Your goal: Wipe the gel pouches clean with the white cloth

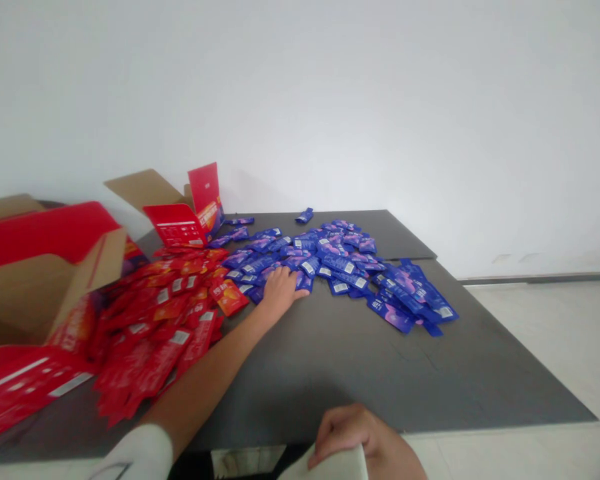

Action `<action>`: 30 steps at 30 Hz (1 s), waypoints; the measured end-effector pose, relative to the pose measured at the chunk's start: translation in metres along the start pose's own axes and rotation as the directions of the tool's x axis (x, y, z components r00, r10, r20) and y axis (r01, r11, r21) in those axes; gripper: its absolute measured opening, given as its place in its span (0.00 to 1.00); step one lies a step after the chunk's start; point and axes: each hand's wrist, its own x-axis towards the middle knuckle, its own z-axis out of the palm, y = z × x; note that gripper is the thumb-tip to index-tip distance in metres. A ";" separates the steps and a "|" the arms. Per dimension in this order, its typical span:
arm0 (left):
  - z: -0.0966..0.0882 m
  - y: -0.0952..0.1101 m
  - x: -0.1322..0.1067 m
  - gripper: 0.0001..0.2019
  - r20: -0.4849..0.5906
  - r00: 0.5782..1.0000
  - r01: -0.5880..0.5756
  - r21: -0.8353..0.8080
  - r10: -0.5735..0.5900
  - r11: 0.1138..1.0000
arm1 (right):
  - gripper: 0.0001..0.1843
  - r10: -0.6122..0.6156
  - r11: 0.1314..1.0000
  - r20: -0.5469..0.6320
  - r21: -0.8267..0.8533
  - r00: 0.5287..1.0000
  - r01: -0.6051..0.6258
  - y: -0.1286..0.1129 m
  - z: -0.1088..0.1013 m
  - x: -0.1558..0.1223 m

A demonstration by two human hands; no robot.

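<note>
My left hand [279, 288] reaches out over the dark grey mat [340, 360] and lies flat, fingers stretched, on the near edge of a spread of blue sachets [340, 263]. A heap of red sachets [165, 320] lies just to its left. Down at the bottom edge of the view, my right hand [365, 440] has its fingers curled over something white [330, 465] that I cannot make out.
An open red and brown carton [45, 267] stands at the left, with a smaller open red box [190, 217] behind the red heap. A flattened red box [20, 387] lies at the near left. A white wall rises behind; pale floor [555, 333] lies to the right.
</note>
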 end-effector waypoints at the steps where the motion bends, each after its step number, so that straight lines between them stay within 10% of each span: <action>1: -0.002 0.000 0.003 0.25 0.026 1.000 -0.012 0.003 0.011 1.000 | 0.17 0.001 1.000 0.005 0.000 1.000 -0.001 0.000 -0.001 0.000; 15: -0.041 0.001 -0.003 0.14 0.102 0.989 0.112 -0.079 -0.104 0.991 | 0.13 -0.011 1.000 -0.013 0.024 1.000 0.011 -0.011 -0.003 0.003; 22: -0.069 -0.010 -0.089 0.17 0.078 0.996 0.074 -0.339 -0.050 0.938 | 0.14 0.051 0.999 0.001 -0.001 0.999 -0.051 -0.008 -0.005 -0.001; 30: -0.024 -0.024 -0.194 0.16 0.213 0.969 0.238 -0.698 -0.122 0.675 | 0.19 0.036 0.999 -0.129 -0.016 0.991 -0.038 -0.009 -0.005 -0.001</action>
